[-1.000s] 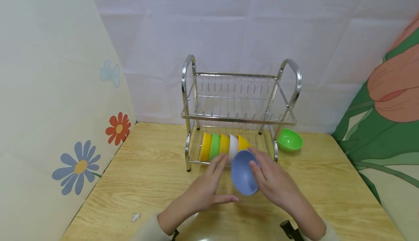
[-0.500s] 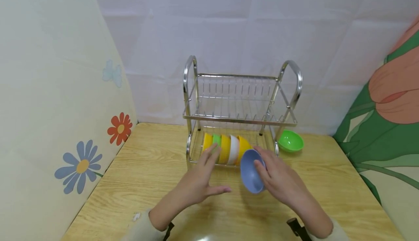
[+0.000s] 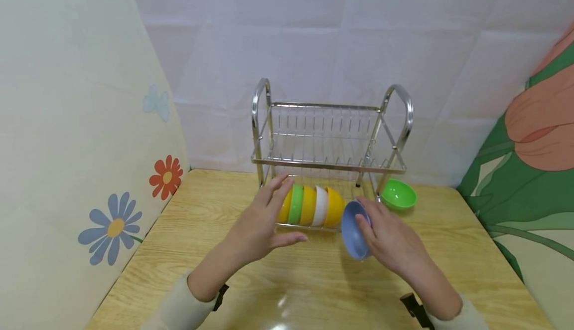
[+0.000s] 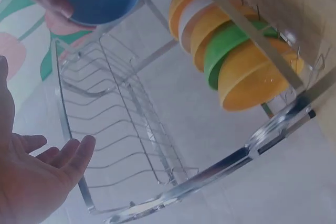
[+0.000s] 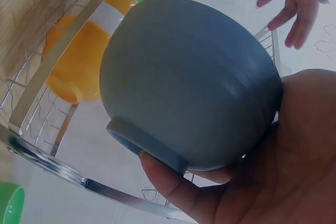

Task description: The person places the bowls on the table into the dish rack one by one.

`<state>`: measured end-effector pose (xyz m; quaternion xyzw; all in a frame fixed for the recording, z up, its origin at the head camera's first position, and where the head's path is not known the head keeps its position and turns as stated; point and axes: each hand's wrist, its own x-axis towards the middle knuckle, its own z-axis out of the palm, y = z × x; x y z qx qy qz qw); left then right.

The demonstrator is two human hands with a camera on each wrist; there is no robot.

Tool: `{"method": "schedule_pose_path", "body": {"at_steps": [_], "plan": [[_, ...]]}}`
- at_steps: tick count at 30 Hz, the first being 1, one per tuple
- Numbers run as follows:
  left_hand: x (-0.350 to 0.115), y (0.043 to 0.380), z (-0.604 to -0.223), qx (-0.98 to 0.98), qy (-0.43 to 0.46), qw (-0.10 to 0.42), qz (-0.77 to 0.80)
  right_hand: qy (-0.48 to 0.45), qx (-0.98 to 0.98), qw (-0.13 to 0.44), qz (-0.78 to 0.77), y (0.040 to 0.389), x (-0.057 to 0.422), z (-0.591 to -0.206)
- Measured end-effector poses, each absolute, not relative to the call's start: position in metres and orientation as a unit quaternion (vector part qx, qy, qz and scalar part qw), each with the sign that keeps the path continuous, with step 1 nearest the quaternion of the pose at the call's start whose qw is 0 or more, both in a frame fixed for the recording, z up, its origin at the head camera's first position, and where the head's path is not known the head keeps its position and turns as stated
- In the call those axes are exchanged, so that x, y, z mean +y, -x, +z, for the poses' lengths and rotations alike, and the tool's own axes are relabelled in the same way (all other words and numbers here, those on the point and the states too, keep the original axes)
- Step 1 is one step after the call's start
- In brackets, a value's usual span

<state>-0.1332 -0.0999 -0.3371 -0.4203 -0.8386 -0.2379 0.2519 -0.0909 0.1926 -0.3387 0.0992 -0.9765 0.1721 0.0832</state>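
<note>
My right hand (image 3: 394,238) grips a blue bowl (image 3: 354,233) in front of the rack's lower right. The bowl is tipped on its side, its hollow facing left. In the right wrist view a fingertip (image 5: 152,163) lies at the bowl's foot ring. My left hand (image 3: 251,228) holds nothing; its fingers are spread before the lower left of the metal dish rack (image 3: 329,165). Several bowls stand on edge in a row on the lower tier: yellow bowls (image 3: 334,208), a green bowl (image 3: 295,204) and a white bowl (image 3: 320,206). The left hand partly hides the leftmost yellow bowl.
A bright green bowl (image 3: 398,194) sits on the wooden table (image 3: 215,195), just right of the rack. The upper tier (image 3: 329,135) has wire slots and curved side handles. A white cloth (image 3: 314,46) hangs behind, and flower-patterned panels (image 3: 89,120) flank the table.
The right hand has carried the blue bowl to the right, clear of the row in the head view. The left hand has moved left and up, away from the bowl.
</note>
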Motion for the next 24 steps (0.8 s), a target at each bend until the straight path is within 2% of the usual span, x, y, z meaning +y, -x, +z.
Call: {"method": "schedule_pose_path", "body": {"at_steps": [7,24], "plan": [[-0.112,0.140,-0.319,-0.839,0.412,0.278,-0.223,-0.088,-0.980,0.073,0.162,0.099,0.194,-0.336],[-0.128,0.165,-0.291,-0.842,0.392,0.296,-0.222,-0.065,-0.984,0.043,0.159,0.123,0.202,-0.341]]}}
